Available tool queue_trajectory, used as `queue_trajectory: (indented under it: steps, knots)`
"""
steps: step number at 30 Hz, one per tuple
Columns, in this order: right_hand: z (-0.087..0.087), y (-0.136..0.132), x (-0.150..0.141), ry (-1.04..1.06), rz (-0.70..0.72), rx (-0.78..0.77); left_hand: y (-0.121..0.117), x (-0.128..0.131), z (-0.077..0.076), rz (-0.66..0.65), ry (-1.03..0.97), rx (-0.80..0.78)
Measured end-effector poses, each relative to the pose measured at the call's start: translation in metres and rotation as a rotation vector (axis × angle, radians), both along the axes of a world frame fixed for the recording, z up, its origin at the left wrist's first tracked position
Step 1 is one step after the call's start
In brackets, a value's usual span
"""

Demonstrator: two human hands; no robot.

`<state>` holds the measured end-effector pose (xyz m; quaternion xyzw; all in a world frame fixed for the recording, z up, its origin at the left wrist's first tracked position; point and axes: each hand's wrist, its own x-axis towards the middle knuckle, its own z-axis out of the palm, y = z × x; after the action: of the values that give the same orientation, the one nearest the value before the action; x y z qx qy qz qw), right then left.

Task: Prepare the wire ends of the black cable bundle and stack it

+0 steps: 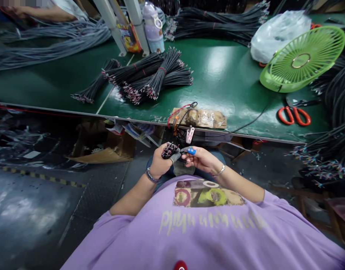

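Note:
My left hand (159,162) is closed around a bundle of short black cables (169,150), whose stripped ends with small reddish and pale wires point up. Grey covering shows on its thumb or fingers. Close beside it, my right hand (203,160) has a blue cover (191,151) on one fingertip. Its thumb and forefinger pinch together at the bundle's right side; what lies between them is too small to make out. Just beyond both hands, a pink clip (190,134) hangs at the table edge below a taped wooden block (209,118) with red and black wires.
Tied cable bundles (158,77) lie on the green table (223,71). To the right are a green fan (302,62), orange-handled scissors (294,115) and a plastic bag (279,35). A bottle (153,28) stands by the posts. Another person's arm (56,14) shows at top left.

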<state>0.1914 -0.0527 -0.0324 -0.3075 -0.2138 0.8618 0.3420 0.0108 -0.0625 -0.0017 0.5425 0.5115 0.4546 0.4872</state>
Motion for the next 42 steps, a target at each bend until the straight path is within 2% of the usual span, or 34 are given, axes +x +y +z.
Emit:
queue_trajectory:
  steps: [8,17,20,25,28,31,33,35,38,40,42]
  knots:
    - [-0.002,0.000,-0.001,-0.020,-0.016,0.039,0.000,-0.001,0.002,-0.009,-0.024,-0.042]
    - [0.013,0.007,0.004,-0.352,-0.026,0.382,0.000,0.000,0.005,-0.038,0.012,-0.051]
    - [0.019,0.012,0.008,-0.438,0.034,0.466,0.001,-0.002,0.003,-0.089,0.025,-0.046]
    - [0.025,0.020,0.009,-0.481,0.231,0.565,0.004,-0.009,0.001,-0.290,0.006,-0.042]
    - [0.025,0.021,0.007,-0.501,0.153,0.544,0.004,-0.011,0.002,-0.338,-0.015,-0.038]
    - [0.023,0.021,0.008,-0.458,0.029,0.451,0.003,-0.012,0.003,-0.311,-0.064,-0.071]
    - [0.023,0.020,0.012,-0.429,0.046,0.377,0.003,-0.012,0.003,-0.279,-0.098,-0.089]
    - [0.023,0.018,0.015,-0.415,0.131,0.329,0.004,-0.012,0.003,-0.261,-0.112,-0.094]
    - [0.024,0.013,0.014,-0.370,0.229,0.332,0.006,-0.012,0.003,-0.261,-0.118,-0.088]
    - [0.024,0.011,0.010,-0.350,0.222,0.373,0.007,-0.011,0.003,-0.269,-0.122,-0.087]
    - [0.021,0.009,0.005,-0.383,0.159,0.426,0.007,-0.011,0.002,-0.274,-0.129,-0.100]
